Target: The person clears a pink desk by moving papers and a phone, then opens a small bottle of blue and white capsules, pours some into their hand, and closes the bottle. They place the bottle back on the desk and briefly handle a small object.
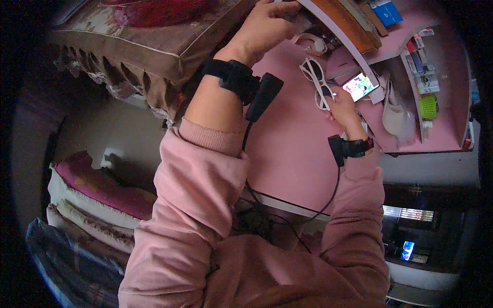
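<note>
My right hand (342, 107) grips a pair of white-framed sunglasses (320, 82) by one end, just above the pink tabletop (285, 154). Right beside that hand, a lit phone (360, 86) leans at the foot of the shelf unit. My left hand (269, 27) is at the top of the view, near the pale edge of a shelf board (339, 34). Its fingertips are partly cut off and in shadow, so whether they hold anything is unclear. Between the hands, a beige curved object (316, 43) rests at the back of the tabletop.
The right shelf compartments hold a whitish cap-like item (394, 113), a green perforated basket (428, 107) and several small boxes (427, 79). A blue box (386, 13) sits higher up. Brown fabric covers furniture (154, 50) at left. Black cables (254, 200) hang from both wrist straps.
</note>
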A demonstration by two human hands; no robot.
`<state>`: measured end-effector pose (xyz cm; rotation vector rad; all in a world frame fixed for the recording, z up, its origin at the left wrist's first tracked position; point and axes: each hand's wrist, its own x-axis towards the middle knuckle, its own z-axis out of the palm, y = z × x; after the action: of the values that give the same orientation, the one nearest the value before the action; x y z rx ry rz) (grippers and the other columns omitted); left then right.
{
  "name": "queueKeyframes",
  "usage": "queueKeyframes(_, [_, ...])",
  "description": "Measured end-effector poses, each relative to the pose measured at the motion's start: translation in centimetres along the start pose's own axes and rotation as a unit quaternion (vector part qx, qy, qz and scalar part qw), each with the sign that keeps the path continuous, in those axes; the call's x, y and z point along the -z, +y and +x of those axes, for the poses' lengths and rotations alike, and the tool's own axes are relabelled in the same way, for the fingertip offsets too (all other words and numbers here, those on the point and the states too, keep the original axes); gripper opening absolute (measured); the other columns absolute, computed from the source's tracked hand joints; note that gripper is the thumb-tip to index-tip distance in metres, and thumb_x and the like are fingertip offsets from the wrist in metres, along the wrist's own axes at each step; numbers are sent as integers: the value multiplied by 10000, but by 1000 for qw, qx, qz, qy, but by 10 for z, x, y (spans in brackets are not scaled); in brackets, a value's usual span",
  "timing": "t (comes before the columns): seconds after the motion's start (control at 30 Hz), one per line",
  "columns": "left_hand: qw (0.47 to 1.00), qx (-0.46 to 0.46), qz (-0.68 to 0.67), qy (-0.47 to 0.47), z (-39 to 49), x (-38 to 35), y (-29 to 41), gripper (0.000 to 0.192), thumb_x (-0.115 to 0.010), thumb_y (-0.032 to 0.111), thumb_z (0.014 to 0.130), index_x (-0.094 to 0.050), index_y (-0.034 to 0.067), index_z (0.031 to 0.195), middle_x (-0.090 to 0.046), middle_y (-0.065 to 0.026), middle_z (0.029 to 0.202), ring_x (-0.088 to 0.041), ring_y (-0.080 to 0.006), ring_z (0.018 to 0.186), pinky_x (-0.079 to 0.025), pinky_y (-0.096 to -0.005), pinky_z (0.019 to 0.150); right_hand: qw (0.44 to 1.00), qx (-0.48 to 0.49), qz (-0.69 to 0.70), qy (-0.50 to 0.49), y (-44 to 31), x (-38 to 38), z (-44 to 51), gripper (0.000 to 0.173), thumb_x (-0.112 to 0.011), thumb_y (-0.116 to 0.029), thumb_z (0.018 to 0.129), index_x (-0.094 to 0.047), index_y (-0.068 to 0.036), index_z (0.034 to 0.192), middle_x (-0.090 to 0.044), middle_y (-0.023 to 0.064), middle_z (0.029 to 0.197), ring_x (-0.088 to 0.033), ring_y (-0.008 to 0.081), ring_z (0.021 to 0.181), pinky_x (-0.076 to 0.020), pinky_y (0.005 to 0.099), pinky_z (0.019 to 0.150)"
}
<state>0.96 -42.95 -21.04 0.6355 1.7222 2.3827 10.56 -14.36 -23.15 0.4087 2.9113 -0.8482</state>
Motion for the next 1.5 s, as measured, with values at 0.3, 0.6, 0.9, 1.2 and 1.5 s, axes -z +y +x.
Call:
queueKeyframes(0.3, [998, -47, 44, -3, -1, -1, 2, 623, -573, 45, 709, -497, 4, 1325, -246, -221, 1506, -88, -325, 1439, -232, -408, 1114, 985, 101, 14, 139, -17, -37, -4, 267, -559, -101, 873, -600, -29, 1127, -654, 108, 776, -642, 186, 654, -505, 332, 589])
queueKeyframes(0.6, [997, -22, 63, -24, -10, 1, 17, 600, -579, 44, 720, -508, 5, 1315, -276, -217, 1495, -112, -330, 1433, -222, -408, 1123, 867, 426, -194, 167, -49, -26, 38, 448, -485, 19, 858, -528, -97, 1289, -532, 205, 1239, -510, 328, 1178, -413, 356, 979])
queueKeyframes(0.9, [999, -30, -12, 4, 1, -2, -4, 618, -548, 45, 664, -530, -22, 1277, -368, -209, 1447, -110, -330, 1431, -188, -385, 1131, 918, 373, -120, 71, -40, -29, 75, 263, -577, -100, 884, -575, 5, 1125, -613, 136, 1017, -608, 286, 951, -486, 351, 831])
queueKeyframes(1.2, [999, -41, 17, -15, 0, -1, 1, 626, -540, 37, 667, -522, -19, 1290, -355, -204, 1454, -109, -329, 1429, -192, -392, 1129, 986, 120, 116, 23, -56, -43, 96, 172, -599, -153, 903, -591, 5, 969, -631, 76, 739, -629, 157, 606, -500, 292, 508])
queueKeyframes(1.5, [999, -41, 8, -10, -10, -1, 9, 656, -533, 6, 657, -511, -5, 1312, -281, -228, 1485, -99, -331, 1436, -217, -392, 1118, 975, 114, 187, 33, -63, -21, 160, 208, -598, -225, 903, -574, -56, 1024, -647, 50, 744, -588, 120, 552, -449, 251, 470])
